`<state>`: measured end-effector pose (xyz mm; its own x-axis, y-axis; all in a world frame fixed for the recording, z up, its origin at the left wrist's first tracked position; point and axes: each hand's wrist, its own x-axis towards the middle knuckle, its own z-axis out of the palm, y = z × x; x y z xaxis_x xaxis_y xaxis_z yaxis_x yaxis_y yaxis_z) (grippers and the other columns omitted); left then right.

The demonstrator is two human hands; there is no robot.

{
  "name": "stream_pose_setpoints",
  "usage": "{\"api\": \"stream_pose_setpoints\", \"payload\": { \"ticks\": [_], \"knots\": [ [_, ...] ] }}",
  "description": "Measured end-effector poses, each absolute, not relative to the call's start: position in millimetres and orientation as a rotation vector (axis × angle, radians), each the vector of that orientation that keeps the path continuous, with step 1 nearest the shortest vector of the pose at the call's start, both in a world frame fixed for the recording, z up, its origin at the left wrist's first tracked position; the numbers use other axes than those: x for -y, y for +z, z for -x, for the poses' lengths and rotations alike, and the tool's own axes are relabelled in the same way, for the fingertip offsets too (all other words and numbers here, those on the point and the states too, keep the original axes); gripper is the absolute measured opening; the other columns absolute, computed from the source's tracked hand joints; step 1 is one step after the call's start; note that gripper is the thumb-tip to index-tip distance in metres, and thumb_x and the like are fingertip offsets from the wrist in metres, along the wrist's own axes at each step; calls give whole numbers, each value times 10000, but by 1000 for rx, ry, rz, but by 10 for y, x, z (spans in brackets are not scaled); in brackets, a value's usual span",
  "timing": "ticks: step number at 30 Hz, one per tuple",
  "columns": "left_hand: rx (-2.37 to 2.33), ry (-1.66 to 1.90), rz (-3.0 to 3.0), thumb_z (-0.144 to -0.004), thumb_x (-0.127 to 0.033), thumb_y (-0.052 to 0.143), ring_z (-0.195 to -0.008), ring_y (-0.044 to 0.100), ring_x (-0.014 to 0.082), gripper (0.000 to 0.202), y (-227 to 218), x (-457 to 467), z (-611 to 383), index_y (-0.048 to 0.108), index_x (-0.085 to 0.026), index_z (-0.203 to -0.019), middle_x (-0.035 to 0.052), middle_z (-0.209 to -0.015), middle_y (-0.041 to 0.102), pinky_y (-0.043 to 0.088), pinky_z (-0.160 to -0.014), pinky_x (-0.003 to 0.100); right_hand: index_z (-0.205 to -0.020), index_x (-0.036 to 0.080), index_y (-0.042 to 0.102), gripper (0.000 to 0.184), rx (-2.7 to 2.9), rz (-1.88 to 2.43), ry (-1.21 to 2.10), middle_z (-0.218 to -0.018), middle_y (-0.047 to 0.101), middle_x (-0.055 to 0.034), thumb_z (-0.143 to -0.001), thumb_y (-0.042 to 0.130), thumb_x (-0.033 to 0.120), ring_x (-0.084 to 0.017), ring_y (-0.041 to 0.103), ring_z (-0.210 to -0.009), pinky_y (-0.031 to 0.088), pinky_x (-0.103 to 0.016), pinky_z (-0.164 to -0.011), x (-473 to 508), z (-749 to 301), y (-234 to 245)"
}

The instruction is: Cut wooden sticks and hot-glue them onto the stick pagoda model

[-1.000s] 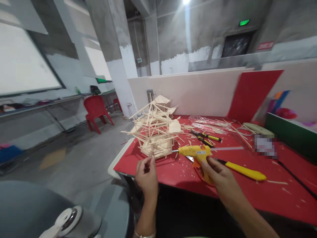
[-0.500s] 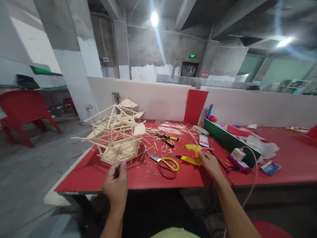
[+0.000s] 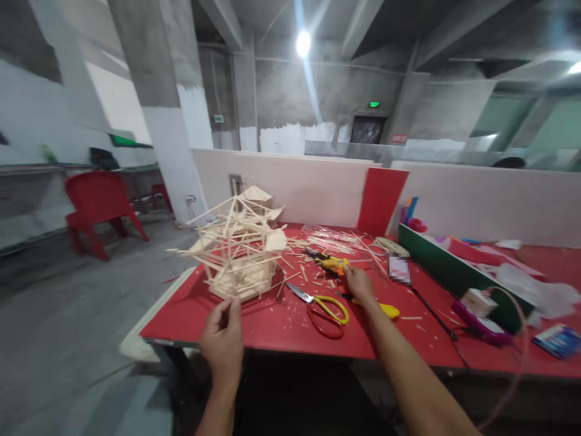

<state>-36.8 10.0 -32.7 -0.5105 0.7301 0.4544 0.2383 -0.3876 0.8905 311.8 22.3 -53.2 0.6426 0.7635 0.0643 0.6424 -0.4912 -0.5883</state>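
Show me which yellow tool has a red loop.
The metal scissors: one yellow loop handle, one red. The yellow glue gun and long yellow knife show no loops.

No text is legible: the green lit sign [image 3: 374, 104] and red wall sign [image 3: 398, 138] are too small.

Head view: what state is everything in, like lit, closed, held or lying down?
Glue gun: held in the right hand.
Left hand: fingers curled at the model's near edge; grip unclear.
Model: standing, open framework.
Scissors: lying flat, blades apparently closed.
Knife: lying down, partly hidden; blade unclear.
Pliers: partly hidden; jaws unclear.
Ceiling light: lit.
Green sign: lit.
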Motion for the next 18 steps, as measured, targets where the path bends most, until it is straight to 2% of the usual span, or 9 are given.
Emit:
{"api": "stream_pose_setpoints", "payload": {
  "ticks": [4, 6, 9, 11, 15, 18],
  "knots": [
    [-1457, 2053, -1372, -806, -397, 699, -654, 629, 161, 228, -338, -97, 491, 746, -175, -821, 18, -730, 695, 501, -648, 267, -1233, 175, 596, 345, 1123, 2286, 246, -1240, 616, -85, -960, 603, 386, -214, 633, -1050, 547, -426, -895, -296, -3107, -516],
    [-1465, 2098, -1397, -818, -371, 701, -654, 607, 146, 195, -317, -101, 556, 735, -180, -813, 13, -746, 670, 488, -633, 252, -1215, 172, 606, 333, 1094, 2281, 168, -1242, 615, -93, -958, 599, 384, -232, 617, -1087, 518, -466, -937, -279, -3053, -511],
    [-1448, 2166, -1413, -830, -346, 706, -677, 599, 140, 166, -264, -125, 619, 720, -180, -828, 11, -771, 655, 484, -640, 246, -1165, 94, 652, 374, 1078, 2177, -1, -1208, 616, -220, -968, 498, 372, -361, 549, -1181, 413, -594, -992, -191, -2859, -511],
    [-1423, 2197, -1423, -833, -332, 712, -707, 608, 143, 152, -228, -153, 634, 715, -180, -841, 14, -790, 659, 490, -663, 250, -1141, 67, 673, 445, 1143, 2031, -73, -1154, 634, -251, -953, 442, 398, -394, 537, -1177, 392, -598, -991, -120, -2627, -513],
    [-1383, 2224, -1452, -840, -303, 718, -745, 618, 147, 119, -175, -215, 628, 720, -189, -875, 16, -824, 669, 498, -691, 257, -1063, 154, 704, 433, 1381, 1669, -41, -1061, 695, -149, -942, 442, 476, -287, 622, -1032, 479, -447, -926, -45, -1948, -460],
    [-1373, 2241, -1471, -844, -283, 719, -766, 626, 149, 107, -158, -253, 618, 727, -195, -905, 17, -850, 678, 507, -716, 264, -1064, 219, 707, 341, 1568, 1403, 65, -1027, 718, -85, -967, 476, 451, -214, 658, -944, 521, -348, -855, -51, -1409, -337]
  ]
}}
